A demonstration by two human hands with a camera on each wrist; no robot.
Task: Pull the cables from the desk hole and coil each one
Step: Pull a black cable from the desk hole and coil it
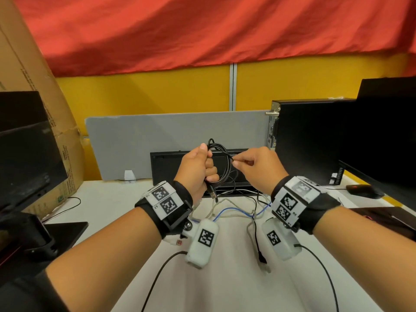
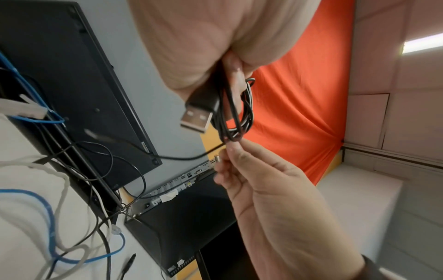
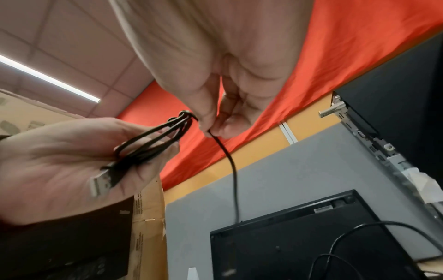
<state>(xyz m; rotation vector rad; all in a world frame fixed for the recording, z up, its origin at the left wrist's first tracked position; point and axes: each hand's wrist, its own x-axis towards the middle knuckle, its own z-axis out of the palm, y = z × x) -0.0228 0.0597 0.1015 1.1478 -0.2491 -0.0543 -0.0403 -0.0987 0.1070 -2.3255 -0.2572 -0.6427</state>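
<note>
Left hand (image 1: pixel 198 167) is fisted round a bundle of black loops, the coil (image 1: pixel 221 163), held up above the desk (image 1: pixel 225 289); the USB plug (image 2: pixel 197 117) pokes out below the fist, just under the little finger; right hand (image 1: pixel 256 167) pinches the free run of the same black cable (image 3: pixel 231 163) between thumb and forefinger, right beside the coil's top; from that pinch the strand drops away towards the keyboard (image 1: pixel 243 170). I judge this cable thin, light and limp, a touch springy, so the loops want to splay unless the fist keeps them gathered; best hold is on the crossing of the loops, never on the plug. Below both wrists, blue (image 1: pixel 229 211) and white (image 1: pixel 216 204) cables lie loose, not yet coiled.
</note>
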